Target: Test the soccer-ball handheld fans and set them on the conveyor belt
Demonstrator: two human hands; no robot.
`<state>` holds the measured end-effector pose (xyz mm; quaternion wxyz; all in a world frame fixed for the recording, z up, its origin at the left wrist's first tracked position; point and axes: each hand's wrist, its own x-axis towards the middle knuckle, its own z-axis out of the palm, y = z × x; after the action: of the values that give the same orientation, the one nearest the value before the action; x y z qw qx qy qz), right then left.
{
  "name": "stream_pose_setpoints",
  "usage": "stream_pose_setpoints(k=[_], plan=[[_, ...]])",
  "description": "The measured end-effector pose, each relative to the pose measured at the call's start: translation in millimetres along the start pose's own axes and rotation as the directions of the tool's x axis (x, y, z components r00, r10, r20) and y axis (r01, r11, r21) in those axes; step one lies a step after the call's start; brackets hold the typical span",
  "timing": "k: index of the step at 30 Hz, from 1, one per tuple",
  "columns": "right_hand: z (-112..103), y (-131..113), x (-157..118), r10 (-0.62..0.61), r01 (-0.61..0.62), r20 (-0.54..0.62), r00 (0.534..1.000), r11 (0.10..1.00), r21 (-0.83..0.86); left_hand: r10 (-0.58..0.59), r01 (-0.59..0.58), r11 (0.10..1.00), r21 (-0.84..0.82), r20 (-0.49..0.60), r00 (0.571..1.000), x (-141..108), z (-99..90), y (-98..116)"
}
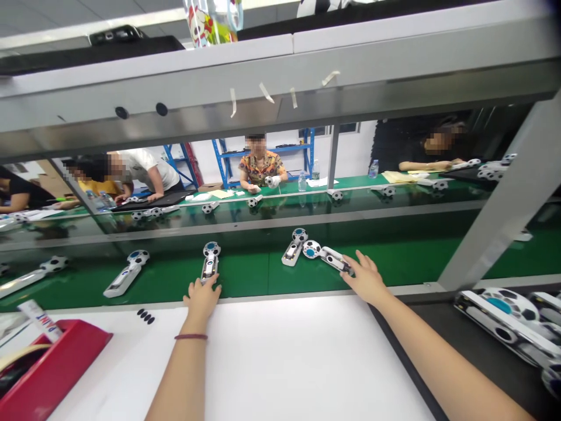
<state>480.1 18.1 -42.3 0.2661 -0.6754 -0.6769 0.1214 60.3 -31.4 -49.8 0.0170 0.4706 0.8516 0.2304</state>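
My left hand (203, 297) reaches to the near edge of the green belt, its fingers at the lower end of a white handheld device with a round football-patterned head (211, 257). That device stands lengthwise away from me, its open body showing inner parts. Farther right, my right hand (366, 279) has thumb and fingers around the end of a similar device (331, 257), which lies slanted with its head to the left. This head touches or nearly touches another device (291, 251) beside it. One more device (127, 273) lies left of my left hand.
A white work surface (298, 356) lies before me. At left are a red bin (65, 362) and several black oval pads (145, 316). A black tray (421, 333) with stacked devices (504, 316) stands right. A metal shelf beam (263, 70) crosses above; a post (495, 193) stands right. Co-workers sit opposite.
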Motion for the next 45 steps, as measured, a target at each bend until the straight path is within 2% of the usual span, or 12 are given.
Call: stream_pose_setpoints(k=[4, 9, 13, 15, 18, 22, 25, 28, 31, 35, 42, 45], plan=[[-12, -12, -1, -0.094, 0.09, -0.133, 0.987, 0.995, -0.036, 0.031, -0.033, 0.998, -0.048, -0.047, 0.998, -4, -2.6, 1], [-24, -36, -6, -0.124, 0.161, -0.184, 0.975, 0.966, 0.201, 0.017, -0.077, 0.977, -0.197, -0.291, 0.956, -9, -23.0, 5], [-34, -65, -23, -0.157, 0.147, -0.022, 0.987, 0.859, 0.49, 0.14, -0.258, 0.932, -0.256, -0.401, 0.905, -20, -50.5, 32], [-41, -80, -37, -0.177, 0.004, 0.184, 0.967, 0.733, 0.681, 0.215, -0.355, 0.896, -0.265, -0.442, 0.871, -34, -68.2, 56], [-57, -100, -58, -0.263, -0.302, 0.418, 0.869, 0.389, 0.871, 0.326, -0.543, 0.767, -0.341, -0.521, 0.789, -68, -89.7, 98], [-78, -115, -70, -0.323, -0.361, 0.297, 0.899, -0.159, 0.919, 0.535, -0.664, 0.489, -0.565, -0.407, 0.74, -129, -88.6, 143], [-88, -116, -64, -0.203, -0.26, 0.204, 0.958, -0.31, 0.914, 0.715, -0.684, 0.42, -0.597, -0.247, 0.654, -165, -74.3, 158], [-93, -115, -61, -0.115, -0.224, 0.198, 0.973, -0.298, 0.928, 0.781, -0.562, 0.378, -0.735, -0.073, 0.621, -183, -66.7, 162], [-98, -122, -71, -0.118, -0.198, 0.172, 0.978, -0.265, 0.944, 0.733, -0.125, 0.338, -0.933, 0.177, 0.657, -186, -67.9, 165], [-104, -132, -92, -0.267, -0.199, 0.167, 0.949, -0.098, 0.975, 0.78, 0.326, 0.229, -0.917, 0.373, 0.502, -184, -70.0, 171], [-104, -123, -100, -0.442, 0.176, 0.061, 0.895, 0.475, 0.862, 0.775, 0.492, 0.132, -0.86, 0.399, 0.489, -185, -76.1, 172], [-103, -123, -100, -0.478, 0.343, -0.02, 0.878, 0.599, 0.724, 0.754, 0.45, 0.189, -0.873, 0.423, 0.503, -182, -81.2, 172]])
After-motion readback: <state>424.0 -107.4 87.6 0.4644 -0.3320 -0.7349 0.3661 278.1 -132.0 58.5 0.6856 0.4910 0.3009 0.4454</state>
